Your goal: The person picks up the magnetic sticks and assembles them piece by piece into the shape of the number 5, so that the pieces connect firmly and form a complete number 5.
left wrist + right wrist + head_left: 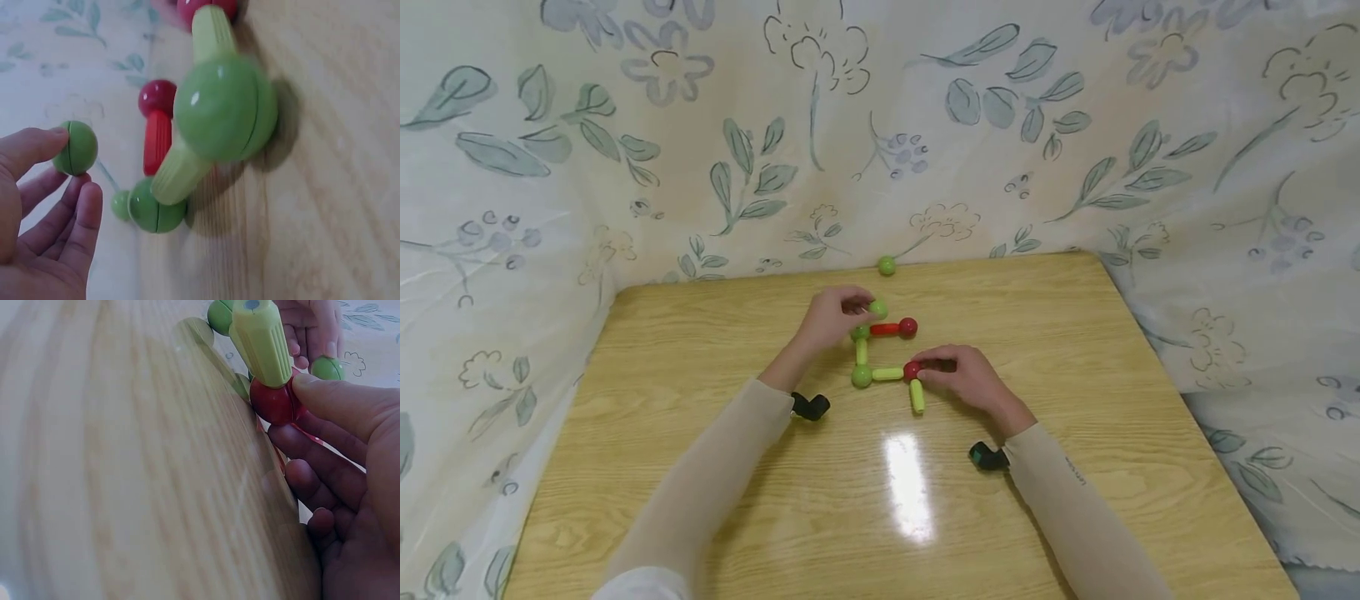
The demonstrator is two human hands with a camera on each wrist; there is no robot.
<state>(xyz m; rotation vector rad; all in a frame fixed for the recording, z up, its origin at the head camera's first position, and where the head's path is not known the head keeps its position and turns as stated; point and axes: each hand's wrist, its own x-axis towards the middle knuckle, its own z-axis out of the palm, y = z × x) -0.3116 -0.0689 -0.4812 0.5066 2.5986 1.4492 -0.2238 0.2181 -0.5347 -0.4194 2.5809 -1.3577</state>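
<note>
My left hand (833, 317) pinches a loose green ball (78, 149) between thumb and fingers, above the far corner of a joined ball-and-stick figure. My right hand (964, 379) holds a red ball (272, 402) at the figure's near right corner. From that red ball a yellow-green stick (917, 397) points toward me, its outer end free. Another yellow-green stick (888, 374) links it to a green corner ball (219, 109). A third stick (861, 352) runs on to the far green ball (150, 209), which bears a red stick (157, 142) tipped with a red ball (908, 327).
One more green ball (887, 266) lies at the table's back edge against the flowered cloth (835, 192). The wooden table (685, 400) carries the figure. Black wrist-worn pieces stick out beside the left sleeve (722, 458) and the right sleeve (1067, 500).
</note>
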